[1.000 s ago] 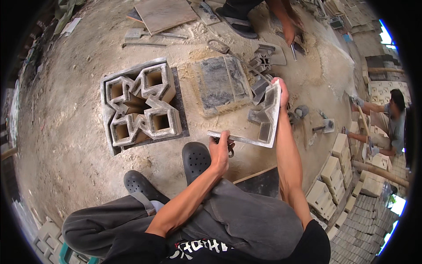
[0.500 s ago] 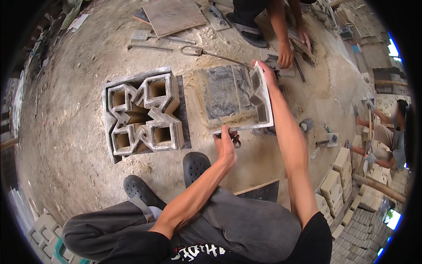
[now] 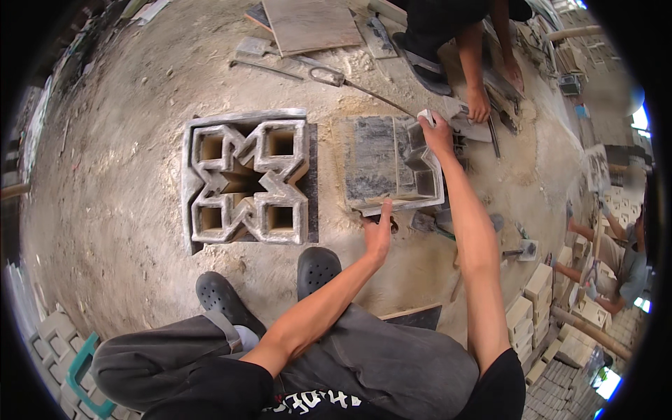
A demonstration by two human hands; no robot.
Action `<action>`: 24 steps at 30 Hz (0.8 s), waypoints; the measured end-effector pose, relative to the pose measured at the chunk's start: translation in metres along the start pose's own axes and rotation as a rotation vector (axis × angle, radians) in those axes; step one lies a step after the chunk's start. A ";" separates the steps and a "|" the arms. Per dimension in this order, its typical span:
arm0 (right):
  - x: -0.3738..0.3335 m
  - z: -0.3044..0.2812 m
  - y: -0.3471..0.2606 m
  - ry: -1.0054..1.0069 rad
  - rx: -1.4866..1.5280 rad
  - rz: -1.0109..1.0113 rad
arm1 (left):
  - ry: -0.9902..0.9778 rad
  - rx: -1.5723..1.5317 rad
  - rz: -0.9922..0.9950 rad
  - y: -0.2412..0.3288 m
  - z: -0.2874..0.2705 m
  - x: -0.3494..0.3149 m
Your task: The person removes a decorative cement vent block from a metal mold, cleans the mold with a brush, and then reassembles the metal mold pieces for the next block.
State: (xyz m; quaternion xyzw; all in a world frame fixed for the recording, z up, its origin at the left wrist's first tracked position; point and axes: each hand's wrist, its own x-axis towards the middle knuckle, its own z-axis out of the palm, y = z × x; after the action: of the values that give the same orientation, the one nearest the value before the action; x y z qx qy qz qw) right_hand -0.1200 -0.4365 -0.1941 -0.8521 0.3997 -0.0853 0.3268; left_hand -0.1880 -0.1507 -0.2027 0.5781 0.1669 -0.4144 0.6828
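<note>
Holding an L-shaped metal frame (image 3: 425, 183), we pinch its near bar with our left hand (image 3: 378, 238), thumb on top, while our right hand (image 3: 437, 131) is closed on its far end. Ahead of our left hand, the frame borders the near and right edges of a dark plate (image 3: 372, 164); we cannot tell if they touch. Left of that hand stands a patterned block (image 3: 271, 187) with four square openings.
</note>
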 end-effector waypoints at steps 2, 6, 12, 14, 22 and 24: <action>0.002 0.014 -0.009 0.176 -0.201 -0.070 | -0.124 -0.010 -0.095 0.005 -0.015 0.006; -0.012 0.028 -0.042 0.536 -0.326 -0.302 | -0.402 0.519 -0.230 0.030 -0.064 -0.031; -0.041 0.057 -0.168 0.024 0.369 -0.307 | -0.216 0.544 0.301 0.150 -0.139 -0.148; -0.049 0.067 -0.212 -0.249 0.665 -0.308 | 0.102 0.473 0.774 0.181 -0.166 -0.150; -0.045 0.086 -0.313 -0.602 0.091 -0.532 | 0.662 0.594 0.982 0.250 -0.284 -0.050; -0.049 0.094 -0.323 -0.595 0.043 -0.586 | 0.554 0.581 0.831 0.253 -0.290 -0.048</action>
State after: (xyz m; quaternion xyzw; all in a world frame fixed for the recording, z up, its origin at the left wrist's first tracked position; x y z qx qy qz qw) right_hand 0.0881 -0.2038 -0.0589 -0.9102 0.0266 0.0671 0.4077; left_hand 0.0484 0.1331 -0.0842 0.8459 -0.0220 0.0266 0.5323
